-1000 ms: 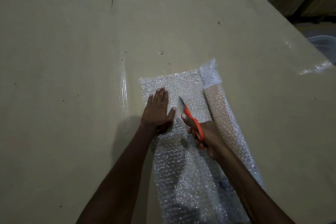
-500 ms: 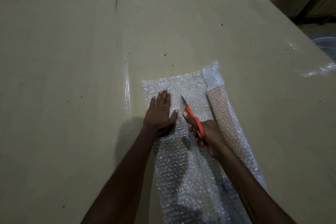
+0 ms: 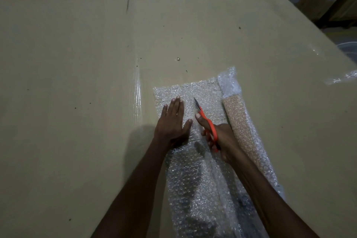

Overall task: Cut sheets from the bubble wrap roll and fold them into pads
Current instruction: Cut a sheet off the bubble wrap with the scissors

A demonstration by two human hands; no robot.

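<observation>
Head view: on the cardboard-covered bench (image 3: 77,63), the left hand (image 3: 171,121) presses flat, fingers straight, on the bubble wrap sheet (image 3: 193,179). Right hand (image 3: 218,139) grips orange scissors (image 3: 205,121), blades on the sheet. Just right lies the bubble wrap roll (image 3: 243,127).

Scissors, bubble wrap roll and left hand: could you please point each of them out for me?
scissors (image 3: 209,128), head view, on the orange handle held by the right hand (image 3: 222,139).
bubble wrap roll (image 3: 241,127), head view, on its brownish middle.
left hand (image 3: 171,121), head view, on the back of the flat hand.
</observation>
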